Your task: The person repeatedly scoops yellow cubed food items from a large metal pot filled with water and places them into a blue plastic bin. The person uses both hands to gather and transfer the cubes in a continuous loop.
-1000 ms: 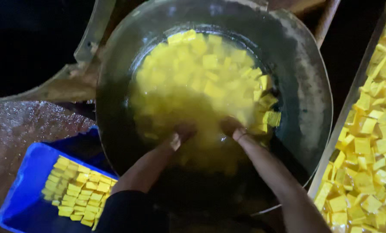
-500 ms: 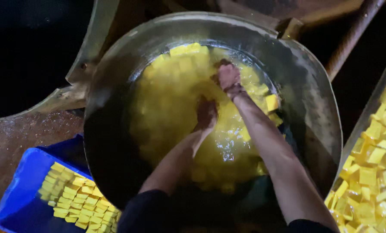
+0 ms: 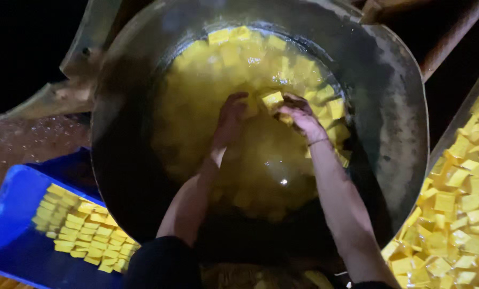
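We see a dark grey metal pan (image 3: 400, 134), mottled with paler dull patches on its wall, holding cloudy yellow liquid (image 3: 261, 160). Bright yellow cubes (image 3: 274, 99) float just around our two hands, the one between our fingertips the brightest. Left of our left hand (image 3: 230, 119) sits a vivid blue crate (image 3: 9, 214) lined with neat yellow rows. Right of our right hand (image 3: 299, 113) lies a heap of yellow pieces (image 3: 464, 214).
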